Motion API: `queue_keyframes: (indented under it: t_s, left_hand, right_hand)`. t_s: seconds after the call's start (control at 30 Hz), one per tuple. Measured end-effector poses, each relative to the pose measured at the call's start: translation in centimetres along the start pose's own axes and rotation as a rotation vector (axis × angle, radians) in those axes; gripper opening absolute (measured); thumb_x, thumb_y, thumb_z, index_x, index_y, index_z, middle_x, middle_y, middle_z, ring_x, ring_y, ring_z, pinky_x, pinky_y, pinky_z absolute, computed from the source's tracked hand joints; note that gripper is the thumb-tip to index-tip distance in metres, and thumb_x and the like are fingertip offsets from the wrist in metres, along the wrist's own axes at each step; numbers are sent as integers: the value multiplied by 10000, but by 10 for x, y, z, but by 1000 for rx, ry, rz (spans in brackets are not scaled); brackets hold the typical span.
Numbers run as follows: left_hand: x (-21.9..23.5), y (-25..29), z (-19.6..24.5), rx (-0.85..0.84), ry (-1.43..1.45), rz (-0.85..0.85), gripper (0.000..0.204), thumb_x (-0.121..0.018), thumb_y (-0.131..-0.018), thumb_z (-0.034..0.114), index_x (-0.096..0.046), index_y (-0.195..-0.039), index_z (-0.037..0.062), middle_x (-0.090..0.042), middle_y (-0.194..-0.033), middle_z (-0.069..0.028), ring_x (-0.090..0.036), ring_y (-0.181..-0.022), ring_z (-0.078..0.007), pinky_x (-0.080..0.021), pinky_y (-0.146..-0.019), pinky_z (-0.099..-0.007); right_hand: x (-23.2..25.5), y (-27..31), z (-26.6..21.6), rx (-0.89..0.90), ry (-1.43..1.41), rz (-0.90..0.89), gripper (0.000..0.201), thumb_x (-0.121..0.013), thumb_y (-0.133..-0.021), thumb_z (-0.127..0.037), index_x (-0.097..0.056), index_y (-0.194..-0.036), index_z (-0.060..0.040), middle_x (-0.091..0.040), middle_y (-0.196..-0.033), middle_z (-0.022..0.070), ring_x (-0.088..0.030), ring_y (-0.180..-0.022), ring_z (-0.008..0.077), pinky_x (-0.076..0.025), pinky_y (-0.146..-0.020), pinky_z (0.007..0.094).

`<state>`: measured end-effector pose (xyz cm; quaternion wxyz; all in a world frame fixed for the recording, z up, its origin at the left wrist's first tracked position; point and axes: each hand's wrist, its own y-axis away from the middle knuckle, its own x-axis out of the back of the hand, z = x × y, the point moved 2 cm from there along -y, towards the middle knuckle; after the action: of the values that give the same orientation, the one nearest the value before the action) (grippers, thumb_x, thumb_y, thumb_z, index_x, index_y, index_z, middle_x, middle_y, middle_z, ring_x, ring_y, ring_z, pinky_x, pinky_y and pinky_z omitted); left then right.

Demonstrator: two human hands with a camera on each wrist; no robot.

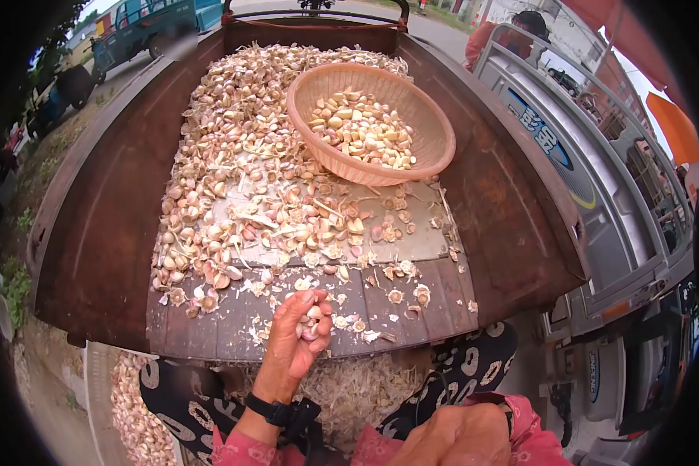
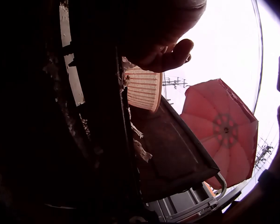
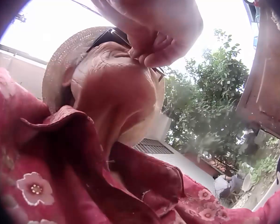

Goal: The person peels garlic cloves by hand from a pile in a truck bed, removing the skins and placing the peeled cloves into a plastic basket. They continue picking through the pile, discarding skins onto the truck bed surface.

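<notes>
At least 2 garlic cloves [image 1: 312, 326], glossy white flushed purplish-pink, sit in the left hand [image 1: 297, 332], lower centre of the head view, fingers curled round them. The right hand [image 3: 158, 28] has bent fingers; I cannot tell whether they hold anything. 1 orange-pink basket [image 1: 349, 166], upper centre, contains uncountably many cream cloves [image 1: 361, 132].

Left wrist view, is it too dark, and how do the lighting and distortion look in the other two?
Left wrist: yes, the left hand is nearly a silhouette against a blown-out sky; head: bright daylight, but wide-angle distortion bows the cart walls and the corners go black; right wrist: white glare behind the right hand.
</notes>
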<state>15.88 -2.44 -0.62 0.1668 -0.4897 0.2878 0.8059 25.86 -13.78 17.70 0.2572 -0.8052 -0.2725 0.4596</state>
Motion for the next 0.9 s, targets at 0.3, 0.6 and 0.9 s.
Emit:
queue_keyframes:
  t_s: [0.3,0.6,0.9]
  left_hand:
    - [0,2,2,0,-19,-10,222,-606,-979,212,-629,-1069,10,-646,-866,-87,-600,-633,-119,-414,-416,-207]
    - [2,1,1,14,18,-12,206,-586,-987,184,-631,-1065,0,-646,-881,-113,-597,-620,-141,-419,-392,-213]
    - [2,1,1,2,-4,-27,216,-599,-984,203,-629,-1070,7,-644,-872,-97,-599,-628,-126,-411,-403,-208]
  right_hand:
    - [126,-29,-37,-540,667,596,186,-576,-962,-74,-520,-1108,27,-634,-1110,175,-688,-956,243,-605,-774,326]
    - [280,-31,-16,-696,2141,-237,149,-579,-844,-39,-562,-974,33,-618,-903,252,-634,-843,425,-504,-709,505]
    - [211,-34,-42,-399,1951,-128,218,-627,-856,1,-598,-1071,-9,-625,-959,184,-641,-864,373,-515,-729,415]
